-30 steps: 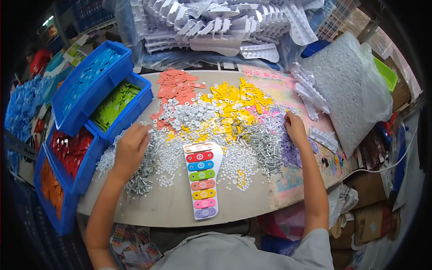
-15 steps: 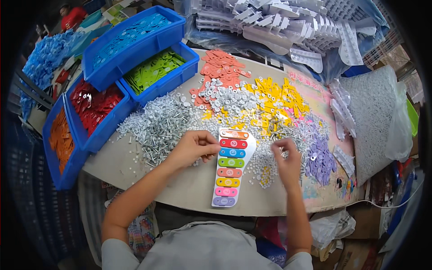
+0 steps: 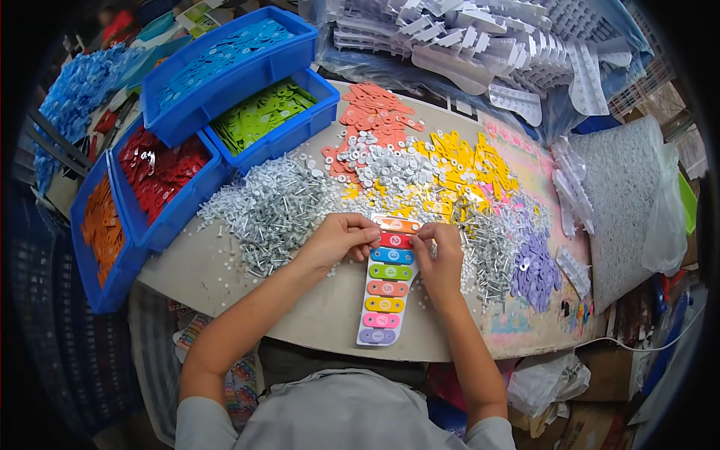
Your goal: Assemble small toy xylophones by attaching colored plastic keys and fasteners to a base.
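A toy xylophone (image 3: 389, 288) lies on the table in front of me, a white base carrying a column of coloured bars. My left hand (image 3: 334, 243) is closed in a pinch at the left end of the red bar (image 3: 395, 240). At that bar's right end my right hand (image 3: 442, 261) pinches too, its thumb and forefinger over the end. Whatever small piece either hand holds is hidden by the fingers. Loose silver nails (image 3: 274, 217) lie beyond my left hand, and white washers (image 3: 390, 161) are heaped past the xylophone's far end.
Blue bins (image 3: 180, 225) of red, orange, green and blue bars stand at the left. Salmon bars (image 3: 375, 109), yellow bars (image 3: 476, 165) and purple bars (image 3: 534, 266) lie loose on the table (image 3: 330, 322). White bases (image 3: 465, 45) are stacked behind; a bulging clear bag (image 3: 622, 202) stands right.
My right hand has moved left from beside the xylophone onto the red bar's right end. My left hand has shifted slightly right and stays pinched at the left end.
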The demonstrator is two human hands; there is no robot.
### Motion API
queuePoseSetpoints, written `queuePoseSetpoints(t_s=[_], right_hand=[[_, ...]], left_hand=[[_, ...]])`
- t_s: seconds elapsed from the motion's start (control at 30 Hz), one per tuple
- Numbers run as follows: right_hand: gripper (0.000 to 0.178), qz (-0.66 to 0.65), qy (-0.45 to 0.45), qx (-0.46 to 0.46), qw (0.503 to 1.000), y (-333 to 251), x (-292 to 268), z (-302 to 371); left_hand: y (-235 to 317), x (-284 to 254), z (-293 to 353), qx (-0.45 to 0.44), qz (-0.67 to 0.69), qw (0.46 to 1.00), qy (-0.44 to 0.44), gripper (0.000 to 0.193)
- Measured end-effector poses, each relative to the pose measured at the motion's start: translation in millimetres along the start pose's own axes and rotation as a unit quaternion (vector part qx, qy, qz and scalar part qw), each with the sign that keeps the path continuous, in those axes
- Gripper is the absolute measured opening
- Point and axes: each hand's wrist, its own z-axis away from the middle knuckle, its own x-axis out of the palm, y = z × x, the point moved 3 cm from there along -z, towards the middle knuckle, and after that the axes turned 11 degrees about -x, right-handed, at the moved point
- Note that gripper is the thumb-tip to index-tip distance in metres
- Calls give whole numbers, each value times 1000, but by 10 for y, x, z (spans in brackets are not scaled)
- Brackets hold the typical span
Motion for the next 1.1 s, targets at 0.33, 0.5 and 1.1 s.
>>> queuePoseSetpoints(t_s=[0.33, 0.5, 1.1], right_hand=[[18, 11, -60, -17, 998, -2, -89, -98], [36, -48, -209, 239, 947, 240, -186, -254], [42, -91, -338, 213, 912, 581, 10, -205]], left_hand=[[119, 34, 33, 3, -121, 992, 41, 43], [86, -3, -100, -20, -189, 974, 120, 54], [-3, -42, -310, -17, -190, 981, 25, 35]])
